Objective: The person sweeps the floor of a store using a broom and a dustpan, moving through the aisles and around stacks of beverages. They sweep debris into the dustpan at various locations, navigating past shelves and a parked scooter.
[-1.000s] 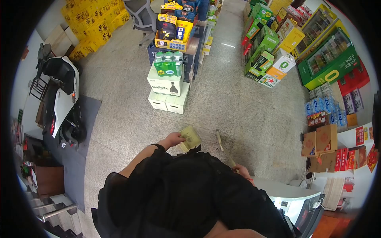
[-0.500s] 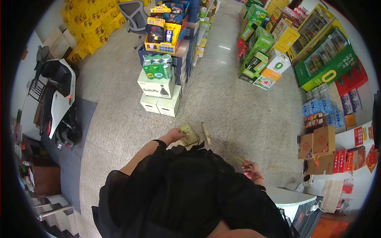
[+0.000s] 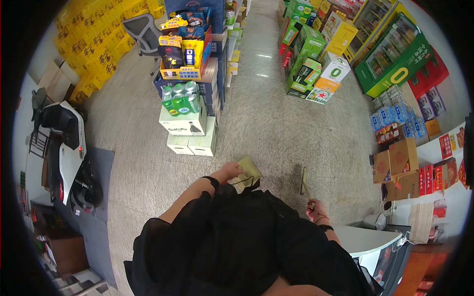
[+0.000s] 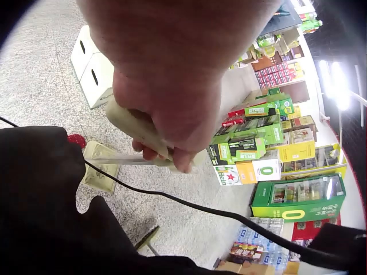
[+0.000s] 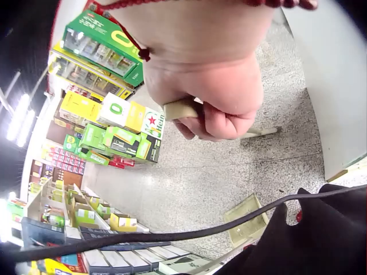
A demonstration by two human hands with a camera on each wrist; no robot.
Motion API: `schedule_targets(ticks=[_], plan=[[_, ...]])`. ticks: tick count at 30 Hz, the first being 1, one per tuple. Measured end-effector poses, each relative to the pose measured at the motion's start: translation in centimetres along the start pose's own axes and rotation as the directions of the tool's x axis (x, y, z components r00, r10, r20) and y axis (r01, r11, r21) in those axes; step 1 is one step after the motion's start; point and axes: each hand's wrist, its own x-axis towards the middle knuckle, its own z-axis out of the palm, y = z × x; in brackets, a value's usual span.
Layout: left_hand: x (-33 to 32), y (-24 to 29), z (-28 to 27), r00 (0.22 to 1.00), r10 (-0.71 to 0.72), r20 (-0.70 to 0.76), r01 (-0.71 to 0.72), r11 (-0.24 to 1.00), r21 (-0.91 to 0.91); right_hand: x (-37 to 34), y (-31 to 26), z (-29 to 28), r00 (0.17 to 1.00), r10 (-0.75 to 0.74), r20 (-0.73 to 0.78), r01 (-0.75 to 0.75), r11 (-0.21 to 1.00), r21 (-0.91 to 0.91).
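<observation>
My left hand grips the pale handle of a long-handled dustpan, which stands low in front of my body. The left wrist view shows the fingers curled round the grip, with the dustpan's cream scoop near the floor beyond. A broom is in my right hand, its head low over the floor to the right of the dustpan. In the right wrist view the fingers wrap the pale broom handle, and the broom head shows partly behind the hand.
White cartons topped with bottles stand ahead on the left. Green beer cartons are stacked ahead on the right. A white counter is close by my right side. A scooter stands on a dark mat at left.
The broom head swung left to near the dustpan, then back out to the right. My right hand shifted a little to the right; my left hand keeps its grip on the dustpan.
</observation>
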Motion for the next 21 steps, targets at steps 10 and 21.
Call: schedule_targets(ticks=[10, 21], plan=[[6.6, -1.0, -6.4, 0.983, 0.070, 0.171, -0.070, 0.998, -0.004, -0.5, 1.2, 7.2, 0.974, 0.165, 0.152, -0.082, 0.891, -0.446], [13.7, -2.2, -13.4, 0.933, 0.207, 0.294, -0.264, 0.949, 0.170, -1.9, 0.0, 14.9, 0.962, 0.168, 0.216, -0.161, 0.986, -0.050]])
